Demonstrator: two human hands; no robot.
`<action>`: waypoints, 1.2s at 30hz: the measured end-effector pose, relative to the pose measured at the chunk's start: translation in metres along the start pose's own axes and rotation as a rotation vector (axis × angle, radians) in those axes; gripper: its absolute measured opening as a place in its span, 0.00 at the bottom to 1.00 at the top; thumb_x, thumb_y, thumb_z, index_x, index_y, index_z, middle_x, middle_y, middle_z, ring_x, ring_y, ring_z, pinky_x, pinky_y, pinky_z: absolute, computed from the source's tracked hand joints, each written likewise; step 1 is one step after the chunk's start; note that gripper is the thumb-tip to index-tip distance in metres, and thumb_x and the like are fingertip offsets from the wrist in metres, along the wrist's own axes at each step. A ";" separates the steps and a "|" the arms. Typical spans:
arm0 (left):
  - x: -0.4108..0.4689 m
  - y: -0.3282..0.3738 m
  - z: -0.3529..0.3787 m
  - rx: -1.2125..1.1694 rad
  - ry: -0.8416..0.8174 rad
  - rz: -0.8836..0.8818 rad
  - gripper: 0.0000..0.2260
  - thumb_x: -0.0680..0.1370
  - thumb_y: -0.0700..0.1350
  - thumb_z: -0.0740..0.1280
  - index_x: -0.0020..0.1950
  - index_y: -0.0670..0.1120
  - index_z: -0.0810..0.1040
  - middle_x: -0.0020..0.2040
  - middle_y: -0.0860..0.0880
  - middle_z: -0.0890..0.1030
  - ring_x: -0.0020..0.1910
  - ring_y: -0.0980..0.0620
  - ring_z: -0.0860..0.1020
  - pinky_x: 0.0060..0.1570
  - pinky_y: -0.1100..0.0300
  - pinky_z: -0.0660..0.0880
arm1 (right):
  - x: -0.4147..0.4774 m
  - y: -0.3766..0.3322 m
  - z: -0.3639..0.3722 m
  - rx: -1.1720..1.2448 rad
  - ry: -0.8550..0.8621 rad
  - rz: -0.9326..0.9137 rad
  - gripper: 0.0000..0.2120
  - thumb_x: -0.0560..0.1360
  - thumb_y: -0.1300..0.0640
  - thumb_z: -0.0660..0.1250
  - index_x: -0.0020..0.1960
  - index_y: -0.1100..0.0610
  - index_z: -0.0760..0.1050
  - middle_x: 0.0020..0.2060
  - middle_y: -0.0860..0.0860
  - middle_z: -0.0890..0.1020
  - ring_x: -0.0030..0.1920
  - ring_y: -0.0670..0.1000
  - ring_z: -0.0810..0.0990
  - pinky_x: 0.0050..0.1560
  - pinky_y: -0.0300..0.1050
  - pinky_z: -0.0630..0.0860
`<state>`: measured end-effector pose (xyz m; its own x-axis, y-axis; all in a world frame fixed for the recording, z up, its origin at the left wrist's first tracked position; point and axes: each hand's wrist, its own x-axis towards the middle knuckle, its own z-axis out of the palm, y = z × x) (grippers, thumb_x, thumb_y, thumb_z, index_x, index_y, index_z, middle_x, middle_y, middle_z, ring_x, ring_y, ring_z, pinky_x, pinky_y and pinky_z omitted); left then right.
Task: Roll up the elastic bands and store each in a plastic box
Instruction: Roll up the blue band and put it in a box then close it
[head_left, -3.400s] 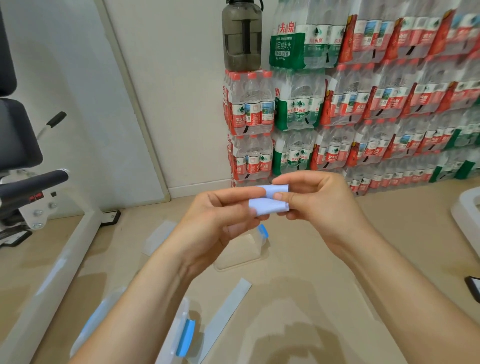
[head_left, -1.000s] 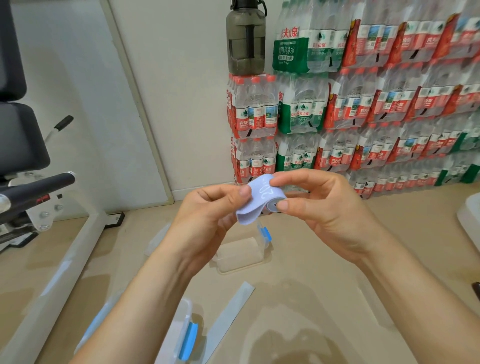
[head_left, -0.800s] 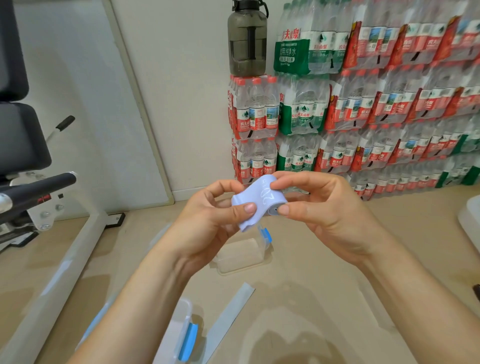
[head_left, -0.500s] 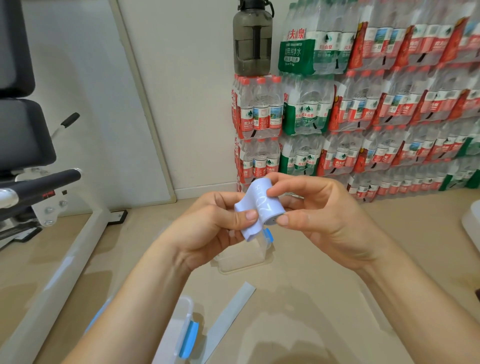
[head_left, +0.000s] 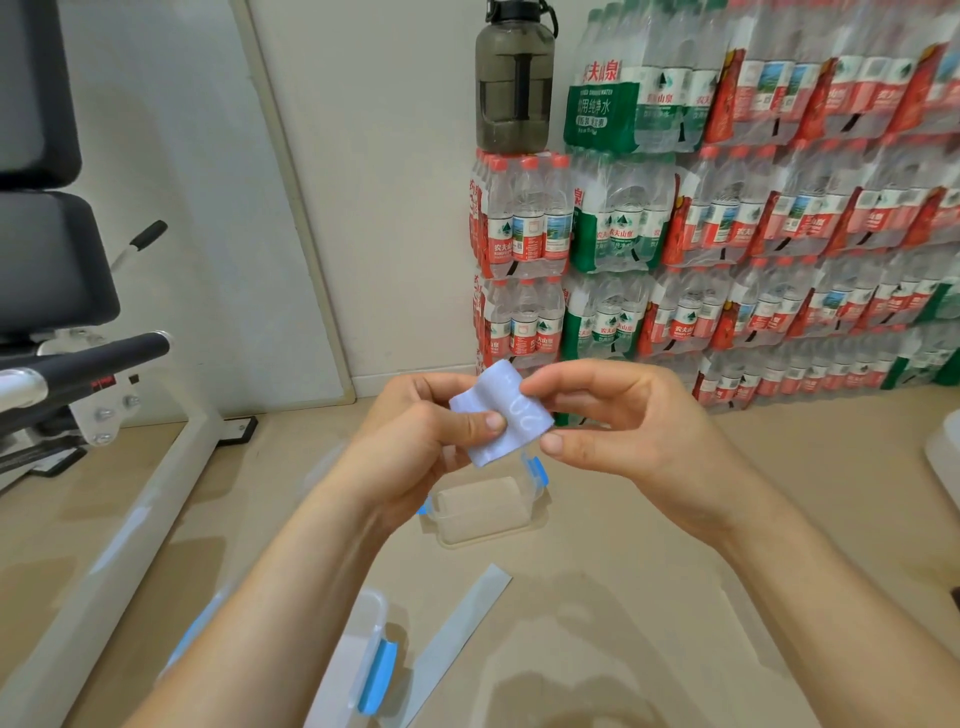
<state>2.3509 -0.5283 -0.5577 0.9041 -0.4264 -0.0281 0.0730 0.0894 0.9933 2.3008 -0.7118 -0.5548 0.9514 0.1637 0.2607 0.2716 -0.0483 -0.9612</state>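
A pale blue elastic band (head_left: 500, 411) is held between both hands at chest height, partly rolled, with a loose end hanging down. My left hand (head_left: 421, 441) pinches its left side with thumb on top. My right hand (head_left: 618, 421) grips the rolled part between thumb and fingers. Directly below on the floor stands an open clear plastic box (head_left: 485, 512) with blue clips. A second clear box (head_left: 363, 660) with a blue clip lies near my left forearm. Another pale band (head_left: 460, 623) lies flat on the floor.
Shrink-wrapped packs of water bottles (head_left: 727, 234) are stacked against the wall ahead and right, with a dark jug (head_left: 514, 83) on top. A white-framed exercise machine (head_left: 104, 415) stands at the left. A clear lid (head_left: 322, 467) lies on the beige floor.
The band's roll has turned in my fingers and more of it is wound up; the loose tail now hangs shorter. My hands have stayed over the open box.
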 end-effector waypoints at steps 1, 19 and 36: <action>0.000 0.000 0.000 0.066 0.040 0.013 0.12 0.65 0.32 0.69 0.47 0.36 0.83 0.43 0.39 0.84 0.40 0.45 0.82 0.40 0.59 0.79 | 0.000 0.000 0.000 -0.060 0.016 0.002 0.12 0.65 0.64 0.76 0.47 0.55 0.82 0.48 0.50 0.85 0.51 0.47 0.83 0.51 0.44 0.80; -0.010 0.013 0.007 0.269 0.035 0.165 0.06 0.66 0.46 0.71 0.36 0.43 0.80 0.37 0.47 0.83 0.37 0.56 0.79 0.40 0.68 0.75 | 0.002 0.005 -0.001 0.144 0.002 0.049 0.18 0.70 0.73 0.69 0.52 0.55 0.73 0.47 0.62 0.83 0.42 0.53 0.82 0.44 0.41 0.79; -0.005 -0.001 0.011 0.027 -0.088 0.083 0.15 0.69 0.41 0.70 0.55 0.41 0.82 0.54 0.37 0.83 0.51 0.40 0.81 0.54 0.47 0.78 | 0.001 0.004 -0.001 0.172 -0.015 0.055 0.17 0.70 0.76 0.67 0.51 0.58 0.76 0.46 0.60 0.85 0.48 0.59 0.84 0.52 0.52 0.79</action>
<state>2.3417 -0.5367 -0.5573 0.8661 -0.4958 0.0632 -0.0130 0.1041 0.9945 2.3029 -0.7127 -0.5588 0.9617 0.1798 0.2067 0.1890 0.1109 -0.9757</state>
